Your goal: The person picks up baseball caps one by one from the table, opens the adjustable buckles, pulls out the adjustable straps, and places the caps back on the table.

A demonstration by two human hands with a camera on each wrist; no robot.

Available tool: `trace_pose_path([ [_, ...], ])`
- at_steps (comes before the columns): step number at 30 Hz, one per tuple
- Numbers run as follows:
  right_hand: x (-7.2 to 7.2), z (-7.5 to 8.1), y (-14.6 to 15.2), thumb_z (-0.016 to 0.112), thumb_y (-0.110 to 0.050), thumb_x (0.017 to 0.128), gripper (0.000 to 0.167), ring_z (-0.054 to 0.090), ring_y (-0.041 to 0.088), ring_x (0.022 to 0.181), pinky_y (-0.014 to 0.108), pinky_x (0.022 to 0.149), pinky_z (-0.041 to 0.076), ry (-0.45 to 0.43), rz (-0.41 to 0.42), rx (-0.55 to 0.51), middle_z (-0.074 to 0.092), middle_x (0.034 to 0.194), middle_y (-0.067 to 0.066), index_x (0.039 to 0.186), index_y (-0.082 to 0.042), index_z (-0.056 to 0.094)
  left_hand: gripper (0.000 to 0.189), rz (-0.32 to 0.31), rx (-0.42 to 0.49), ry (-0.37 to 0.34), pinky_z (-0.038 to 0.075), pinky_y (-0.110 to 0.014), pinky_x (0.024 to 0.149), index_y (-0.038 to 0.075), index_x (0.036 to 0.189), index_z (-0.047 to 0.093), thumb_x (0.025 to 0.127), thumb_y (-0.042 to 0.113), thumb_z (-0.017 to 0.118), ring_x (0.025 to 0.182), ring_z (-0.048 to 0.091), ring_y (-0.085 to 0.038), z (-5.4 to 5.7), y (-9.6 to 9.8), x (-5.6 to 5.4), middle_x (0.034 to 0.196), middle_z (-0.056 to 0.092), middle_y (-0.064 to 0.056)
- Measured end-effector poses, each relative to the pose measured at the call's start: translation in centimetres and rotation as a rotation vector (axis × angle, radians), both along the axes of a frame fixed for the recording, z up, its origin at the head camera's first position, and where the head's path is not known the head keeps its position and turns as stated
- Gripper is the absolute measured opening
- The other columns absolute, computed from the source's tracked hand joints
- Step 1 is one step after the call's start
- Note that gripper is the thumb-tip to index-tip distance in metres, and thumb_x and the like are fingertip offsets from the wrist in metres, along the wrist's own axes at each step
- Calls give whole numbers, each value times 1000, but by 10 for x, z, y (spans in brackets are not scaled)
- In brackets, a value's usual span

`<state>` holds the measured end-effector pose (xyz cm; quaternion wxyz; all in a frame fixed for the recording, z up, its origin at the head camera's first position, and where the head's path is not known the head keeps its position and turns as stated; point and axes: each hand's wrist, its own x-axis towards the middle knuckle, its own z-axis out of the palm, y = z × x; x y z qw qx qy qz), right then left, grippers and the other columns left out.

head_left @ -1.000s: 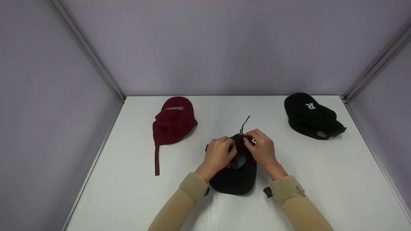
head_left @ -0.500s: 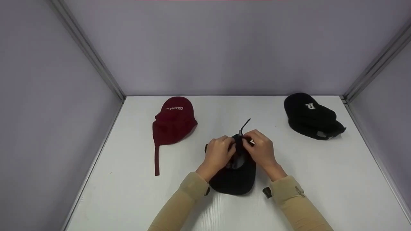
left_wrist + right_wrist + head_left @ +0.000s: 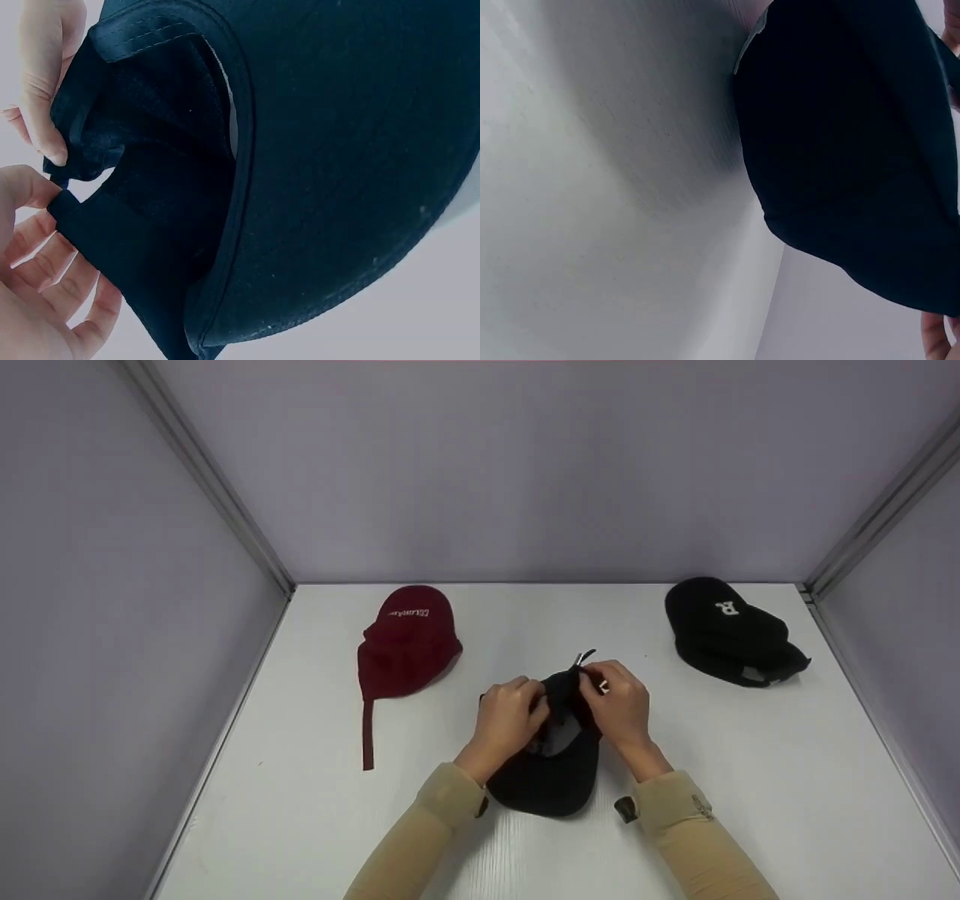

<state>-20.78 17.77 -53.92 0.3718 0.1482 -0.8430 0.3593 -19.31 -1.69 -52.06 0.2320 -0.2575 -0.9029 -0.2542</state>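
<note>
A black cap (image 3: pixel 551 780) lies at the middle of the table, its brim toward me and its hollow inside showing. My left hand (image 3: pixel 512 720) pinches the cap's back edge on the left. On the right, my right hand (image 3: pixel 616 701) pinches the back beside a strap with a small silver buckle (image 3: pixel 578 660). The strap's loose end sticks out beyond the fingers. In the left wrist view, both hands hold the cap's rim (image 3: pixel 135 217) at either side of the back opening. The right wrist view shows mostly the cap's dark crown (image 3: pixel 855 150).
A dark red cap (image 3: pixel 409 652) lies at the back left, its long strap (image 3: pixel 367 735) stretched toward me. At the back right lies another black cap (image 3: pixel 727 634) with a white letter R. Grey walls surround the white table (image 3: pixel 300 810) on three sides.
My right hand has shifted slightly right, carrying the buckle and strap along. Less of the strap's loose end shows past the buckle. My left hand has barely moved.
</note>
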Motion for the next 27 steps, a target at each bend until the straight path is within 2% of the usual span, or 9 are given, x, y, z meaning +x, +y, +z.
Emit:
trace_pose_path([
  [15, -3, 2, 5, 71, -6, 84, 5, 63, 18, 66, 36, 57, 49, -61, -104, -83, 68, 82, 7, 86, -2, 73, 4, 9, 44, -10, 50, -33, 61, 10, 83, 68, 86, 13, 69, 67, 61, -15, 2, -8, 1, 78, 65, 1],
  [19, -3, 2, 6, 73, -5, 84, 5, 64, 19, 66, 33, 57, 48, -65, -137, -106, 69, 82, 7, 87, -1, 73, 5, 14, 70, -7, 49, -33, 60, 9, 81, 67, 85, 12, 69, 66, 60, -15, 2, -11, 0, 78, 65, 1],
  [27, -3, 1, 8, 74, -5, 84, 5, 64, 19, 65, 22, 60, 44, -67, -132, -130, 69, 81, 7, 86, -1, 73, 5, 36, 163, -84, 49, -29, 59, 8, 84, 67, 88, 11, 68, 64, 57, -11, 8, -17, -6, 75, 62, 1],
])
